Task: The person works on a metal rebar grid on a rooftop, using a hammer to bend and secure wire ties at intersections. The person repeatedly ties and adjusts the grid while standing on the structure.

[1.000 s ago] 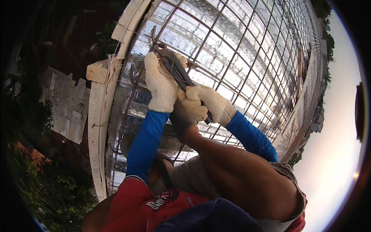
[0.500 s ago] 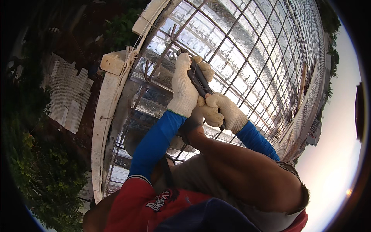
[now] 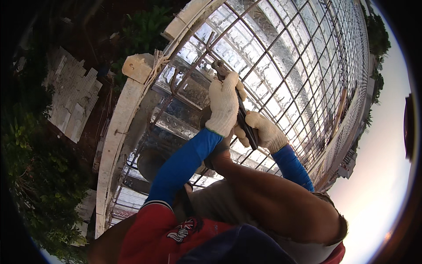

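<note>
Both my hands wear cream knitted gloves with blue sleeves above them. My left hand [image 3: 223, 103] is closed around the upper part of dark-handled pincers [image 3: 244, 118], just below their metal head. My right hand [image 3: 266, 132] is closed about the lower handles, its thumb on one side and fingertips on the other. The pincers lie slantwise, head toward the upper left, above a grid of steel rebar [image 3: 272, 46]. A bent rebar hook [image 3: 175, 83] stands beside my left hand. Whether the jaws grip anything is too small to tell.
Shiny metal decking [image 3: 224, 26] lies under the rebar. A timber edge board [image 3: 115, 141] with a projecting wood block [image 3: 136, 68] borders the left side. Beyond it, far below, are corrugated roof sheets [image 3: 72, 94] and trees [image 3: 48, 198]. My bare knee [image 3: 272, 189] is close beneath my hands.
The pincers' head now shows above my left hand, which has shifted down and right in the picture. My right hand sits slightly lower, with the handle ends showing beside it. The view has shifted slightly.
</note>
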Available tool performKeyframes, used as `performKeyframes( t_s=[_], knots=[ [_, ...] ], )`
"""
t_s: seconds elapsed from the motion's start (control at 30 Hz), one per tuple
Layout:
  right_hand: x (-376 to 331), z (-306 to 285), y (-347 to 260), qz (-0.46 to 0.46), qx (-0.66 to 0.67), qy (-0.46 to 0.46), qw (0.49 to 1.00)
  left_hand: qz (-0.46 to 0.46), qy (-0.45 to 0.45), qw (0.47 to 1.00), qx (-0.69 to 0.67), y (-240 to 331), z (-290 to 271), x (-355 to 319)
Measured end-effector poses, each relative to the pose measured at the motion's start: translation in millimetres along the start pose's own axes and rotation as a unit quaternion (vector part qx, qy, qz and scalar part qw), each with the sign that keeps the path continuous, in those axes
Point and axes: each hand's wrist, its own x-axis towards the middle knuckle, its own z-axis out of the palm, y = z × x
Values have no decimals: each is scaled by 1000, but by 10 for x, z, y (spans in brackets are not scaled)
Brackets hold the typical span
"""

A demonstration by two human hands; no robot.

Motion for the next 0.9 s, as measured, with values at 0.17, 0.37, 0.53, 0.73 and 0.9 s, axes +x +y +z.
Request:
performKeyframes(
  t_s=[0.17,0.37,0.53,0.73,0.9],
  knots=[
    [-266,-40,-273,-98,-256,90,957,42,22,999,-25,-100,-7,90],
    [-146,621,-90,-160,-597,276,736,37,60,997,-16,41,157,119],
    [10,679,-189,-91,-622,266,731,83,125,984,92,-10,152,263],
    [-431,389,-643,-89,-534,225,810,44,113,945,305,74,132,126],
    [-620,761,-800,-33,-760,223,610,61,144,951,265,217,251,-47]
  ],
)
